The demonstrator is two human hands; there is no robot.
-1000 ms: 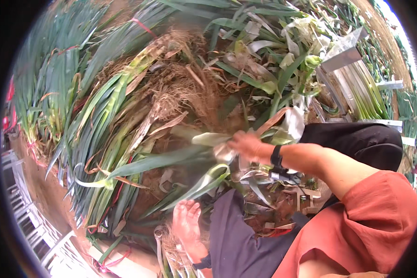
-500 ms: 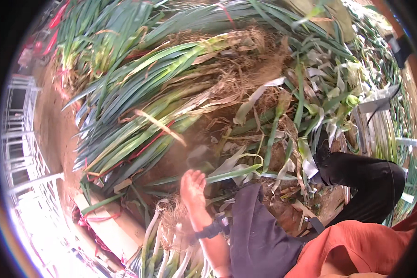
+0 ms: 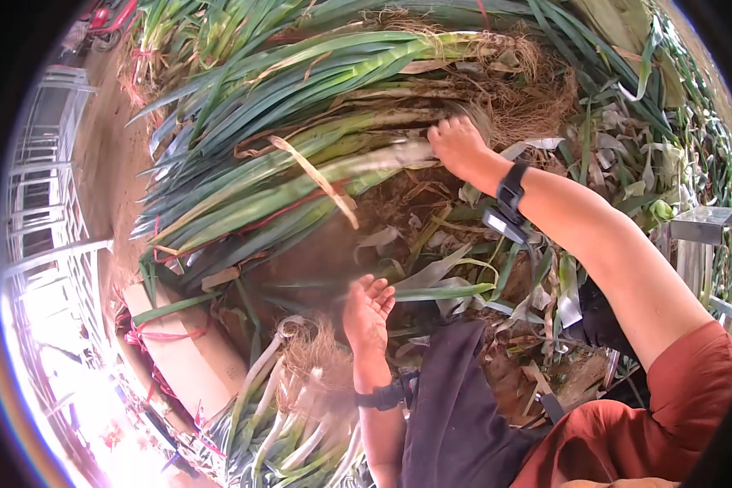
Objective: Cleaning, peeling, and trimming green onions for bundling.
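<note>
A pile of untrimmed leeks (image 3: 301, 154) lies ahead of me, green leaves to the left and brown roots to the right. My right hand (image 3: 461, 148) reaches over to the pile, its fingers closed on a leek (image 3: 394, 154) close to the root end; part of the stalk is hidden under the hand. Nearer to my body, my left hand (image 3: 368, 315) is held up with nothing in it, fingers apart and palm showing. Below and left of it rests a heap of pale-stalked leeks (image 3: 297, 407) with roots.
A cardboard box (image 3: 191, 354) with red twine stands at left, before a white metal frame (image 3: 45, 203). Peeled leaves (image 3: 455, 276) litter the ground between my hands and along the right. A metal stand (image 3: 703, 224) is at far right. More leeks (image 3: 211, 32) lie at the back.
My right arm has come into view from the right, and its hand has taken hold of a leek. The left hand has shifted slightly right, still open. The view has moved somewhat.
</note>
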